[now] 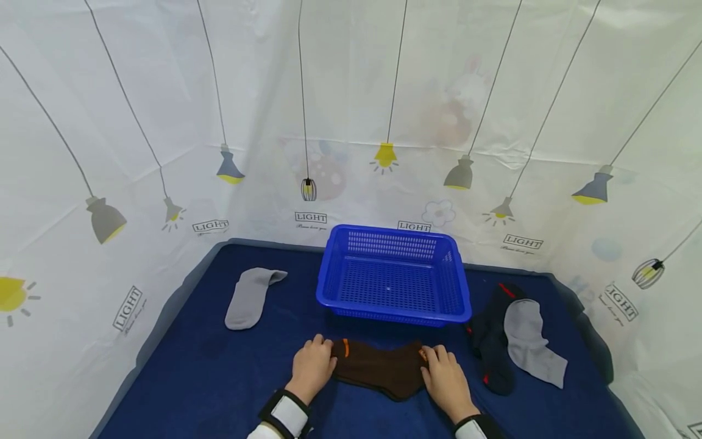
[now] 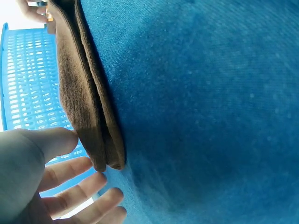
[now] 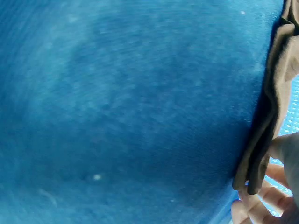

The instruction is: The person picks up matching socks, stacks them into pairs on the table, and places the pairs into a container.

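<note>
"Where did we find the layered brown knitted socks [image 1: 378,369]?"

"On the dark blue cloth [image 1: 192,378], just on the near side of the blue perforated plastic basket [image 1: 395,312]."

"And the grip we saw?"

"The left hand [image 1: 312,371], fingers loosely extended, merely touched one end; the right hand [image 1: 446,381] touched the other, but we couldn't tell whether it pinched."

Wht walls [image 1: 351,73] w/ lamp prints [image 1: 386,153] surround dk blue cloth [image 1: 192,378].
</note>
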